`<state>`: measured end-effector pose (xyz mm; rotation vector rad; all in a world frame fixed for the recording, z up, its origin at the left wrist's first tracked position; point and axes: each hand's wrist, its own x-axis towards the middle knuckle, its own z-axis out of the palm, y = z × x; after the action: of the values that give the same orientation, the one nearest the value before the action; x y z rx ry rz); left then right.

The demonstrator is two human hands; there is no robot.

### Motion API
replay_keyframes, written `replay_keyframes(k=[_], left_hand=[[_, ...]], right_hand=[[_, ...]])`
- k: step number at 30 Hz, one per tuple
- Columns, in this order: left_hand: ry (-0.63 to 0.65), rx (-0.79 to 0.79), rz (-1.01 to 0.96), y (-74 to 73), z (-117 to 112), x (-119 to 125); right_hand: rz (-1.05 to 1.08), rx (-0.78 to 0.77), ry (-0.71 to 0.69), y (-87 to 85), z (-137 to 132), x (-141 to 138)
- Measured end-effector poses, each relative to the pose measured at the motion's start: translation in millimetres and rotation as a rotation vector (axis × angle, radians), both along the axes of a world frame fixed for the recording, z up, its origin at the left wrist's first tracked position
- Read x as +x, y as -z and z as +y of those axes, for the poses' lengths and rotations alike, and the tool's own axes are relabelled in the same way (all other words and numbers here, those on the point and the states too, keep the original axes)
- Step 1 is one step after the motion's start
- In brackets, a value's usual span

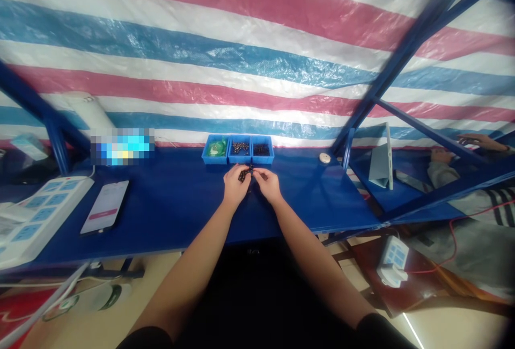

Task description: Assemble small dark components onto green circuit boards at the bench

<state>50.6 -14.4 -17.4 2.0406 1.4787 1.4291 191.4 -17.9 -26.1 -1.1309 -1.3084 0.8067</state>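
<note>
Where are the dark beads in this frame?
In the head view, the dark beads are pinched between the person's left hand and right hand, just in front of the three blue bins on the blue table top.

- The left hand [236,185] and right hand [267,185] pinch a cluster of dark beads [245,175] between them, above the blue worktop [169,215].
- Just ahead, three blue bins sit in a row: a green packet [217,148] in the left bin [208,151], brown beads [240,147] in the middle bin [239,162], near-black beads [261,149] in the right bin [267,152].
- A smartphone [104,206] lies farther left, near a power strip [44,215].
</note>
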Motion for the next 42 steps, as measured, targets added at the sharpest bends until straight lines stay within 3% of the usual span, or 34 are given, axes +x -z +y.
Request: replay_keyframes(k=[9, 25, 31, 38, 42], left_hand=[[0.038, -0.040, 0.183, -7.9, -10, -14], [0.121, -0.054, 0.035, -6.6, -8, -16], [0.117, -0.077, 0.082, -4.7, -7, -16], [-0.002, -0.034, 0.071, -2.7, -7, -16], [-0.065, -0.011, 0.070, 1.5, -4, -18]], right_hand=[[0.010, 0.070, -0.105, -3.0, -4, -5], [-0.018, 0.084, -0.063, -5.5, -9, -6], [-0.029, 0.043, -0.066, -6.3, -10, -7], [0.048, -0.056, -0.002, -7.8, -3, -5], [0.063, -0.158, -0.052, -28.8, 21, -9]])
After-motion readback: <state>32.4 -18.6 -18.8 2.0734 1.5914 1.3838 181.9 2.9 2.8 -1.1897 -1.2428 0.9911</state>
